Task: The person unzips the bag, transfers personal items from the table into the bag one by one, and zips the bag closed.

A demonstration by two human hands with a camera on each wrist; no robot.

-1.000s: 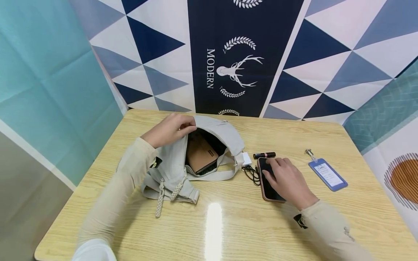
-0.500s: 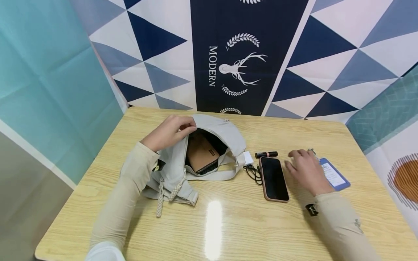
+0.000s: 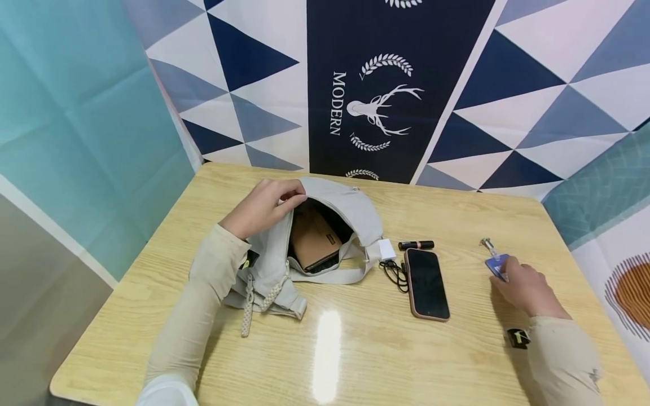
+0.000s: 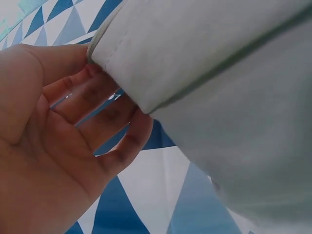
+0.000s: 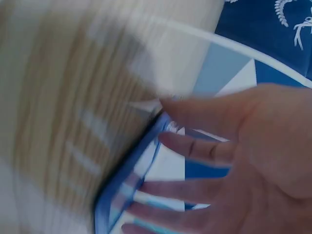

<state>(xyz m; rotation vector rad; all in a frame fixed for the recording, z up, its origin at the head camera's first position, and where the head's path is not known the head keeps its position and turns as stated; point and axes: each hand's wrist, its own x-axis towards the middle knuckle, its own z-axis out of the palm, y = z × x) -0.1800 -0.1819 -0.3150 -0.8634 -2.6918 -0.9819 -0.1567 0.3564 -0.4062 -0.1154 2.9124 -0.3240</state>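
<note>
The far patterned cloth (image 3: 396, 84) is backing the wooden table (image 3: 376, 332); the left hand (image 3: 263, 208) is still pinching the bag (image 3: 275, 248), the right hand (image 3: 528, 288) now the badge (image 3: 496, 264).

The wooden table (image 3: 254, 366) bears a bag (image 3: 271, 254), charger (image 3: 387, 249), cable (image 3: 390, 265), phone (image 3: 428, 283), tube (image 3: 416, 245).

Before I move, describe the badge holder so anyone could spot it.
On the wooden table in the head view, look right of the gray bag, past the smartphone. There the right hand pinches the badge holder, a metal clip at its far end. Its blue color sets it apart from the black-screened smartphone.
</note>
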